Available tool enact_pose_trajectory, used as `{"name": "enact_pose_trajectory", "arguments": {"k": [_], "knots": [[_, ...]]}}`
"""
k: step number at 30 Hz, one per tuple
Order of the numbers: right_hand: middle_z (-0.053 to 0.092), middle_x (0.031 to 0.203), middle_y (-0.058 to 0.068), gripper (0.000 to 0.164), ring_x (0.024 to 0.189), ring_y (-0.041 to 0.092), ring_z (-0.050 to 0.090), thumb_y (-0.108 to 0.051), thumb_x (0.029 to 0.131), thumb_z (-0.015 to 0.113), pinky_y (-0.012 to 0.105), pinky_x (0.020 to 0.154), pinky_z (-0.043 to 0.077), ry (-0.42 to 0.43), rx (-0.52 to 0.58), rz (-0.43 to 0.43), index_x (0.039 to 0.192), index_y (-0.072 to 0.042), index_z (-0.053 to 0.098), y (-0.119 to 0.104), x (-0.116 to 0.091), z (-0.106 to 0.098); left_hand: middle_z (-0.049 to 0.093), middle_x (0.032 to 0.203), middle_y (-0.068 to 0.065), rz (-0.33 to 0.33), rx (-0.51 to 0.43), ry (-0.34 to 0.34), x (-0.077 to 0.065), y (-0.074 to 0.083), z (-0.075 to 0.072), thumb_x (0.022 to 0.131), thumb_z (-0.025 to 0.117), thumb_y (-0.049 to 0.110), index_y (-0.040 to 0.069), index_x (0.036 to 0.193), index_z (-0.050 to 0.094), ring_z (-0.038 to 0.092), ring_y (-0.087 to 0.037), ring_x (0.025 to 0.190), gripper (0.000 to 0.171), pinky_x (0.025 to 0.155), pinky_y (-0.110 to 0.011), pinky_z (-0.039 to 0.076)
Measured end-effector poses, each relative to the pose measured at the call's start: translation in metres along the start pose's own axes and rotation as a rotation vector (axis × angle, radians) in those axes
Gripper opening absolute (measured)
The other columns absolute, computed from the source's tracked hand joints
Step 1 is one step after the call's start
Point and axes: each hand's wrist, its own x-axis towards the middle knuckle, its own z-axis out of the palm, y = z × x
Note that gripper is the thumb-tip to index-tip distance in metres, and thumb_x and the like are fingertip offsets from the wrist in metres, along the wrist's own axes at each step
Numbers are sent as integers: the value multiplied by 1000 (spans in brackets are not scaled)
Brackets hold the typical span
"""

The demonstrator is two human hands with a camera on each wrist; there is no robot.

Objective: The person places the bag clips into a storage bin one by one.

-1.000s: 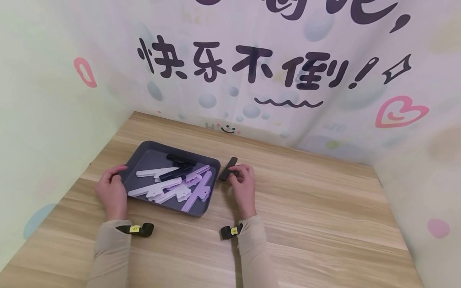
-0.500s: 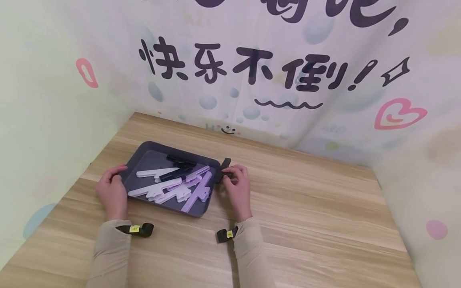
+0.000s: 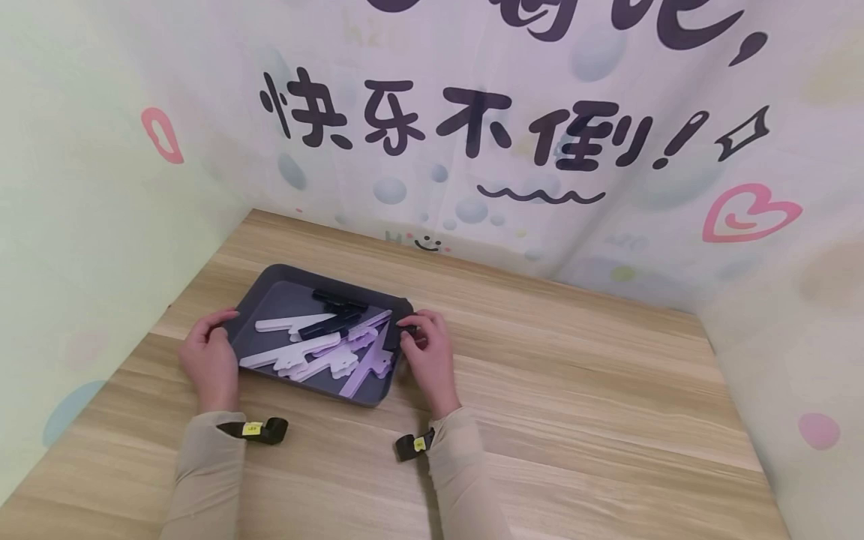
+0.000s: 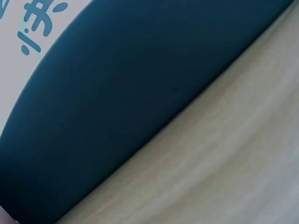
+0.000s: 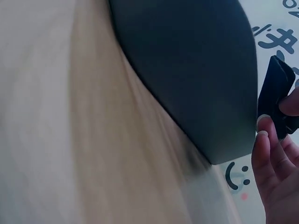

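My left hand (image 3: pixel 211 360) holds the left edge of a dark grey tray (image 3: pixel 270 281), its fingers at the rim. In the tray lie several long-jawed bag clips: white clips (image 3: pixel 290 351), lilac clips (image 3: pixel 367 367) and black clips (image 3: pixel 331 325), heaped across one another. Over the tray's right rim, my right hand (image 3: pixel 430 356) pinches another black clip (image 5: pixel 275 84) between thumb and fingers. The head view shows that clip poorly against the dark tray. Only the tray's outer wall (image 4: pixel 126 88) fills most of the left wrist view.
The tray stands on a wood-grain table (image 3: pixel 574 397), toward its back left. A printed cloth backdrop (image 3: pixel 432 180) rises behind the table, with pale walls at both sides. Black camera straps (image 3: pixel 270 430) sit at the wrists.
My right hand has moved left with the black clip, from the table beside the tray to above its right rim. My left hand and the tray have stayed in place.
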Motion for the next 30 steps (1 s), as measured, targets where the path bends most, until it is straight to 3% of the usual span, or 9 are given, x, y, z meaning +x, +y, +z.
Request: {"name": "enact_pose_trajectory", "arguments": {"k": [6, 15, 17, 24, 30], "knots": [[51, 107, 6, 16, 69, 18, 49, -3, 79, 59, 26, 61, 42, -31, -14, -14, 92, -11, 65, -3, -2, 3, 63, 105, 4, -7, 14, -2, -1, 1, -1, 86, 38, -1, 10, 98, 69, 48, -6, 107, 35, 91, -20, 30], [51, 109, 16, 16, 69, 23, 50, 2, 79, 56, 28, 63, 42, -26, -9, -4, 93, -2, 63, -35, -7, -4, 64, 101, 5, 4, -5, 9, -1, 1, 1, 84, 38, -2, 9, 96, 70, 49, -6, 104, 36, 89, -19, 31], [51, 109, 16, 16, 69, 24, 50, 2, 79, 56, 29, 63, 42, -26, -6, -5, 93, -1, 63, -34, -7, -4, 64, 101, 4, 4, -11, 10, -1, 1, 1, 84, 38, -3, 8, 96, 70, 50, -7, 104, 36, 89, -19, 31], [52, 109, 9, 16, 68, 20, 49, -3, 80, 59, 27, 59, 41, -32, 1, 10, 94, -9, 65, 0, -2, 2, 63, 104, 3, -7, -16, 1, -2, 2, 0, 86, 37, -2, 8, 97, 69, 48, -7, 107, 36, 92, -20, 29], [52, 110, 1, 16, 69, 13, 49, -9, 81, 59, 25, 61, 42, -56, -6, 36, 93, -16, 66, 9, -2, 3, 63, 103, 4, -4, -13, 3, -1, 1, 0, 85, 37, -2, 8, 97, 69, 49, -7, 106, 36, 92, -20, 30]]}}
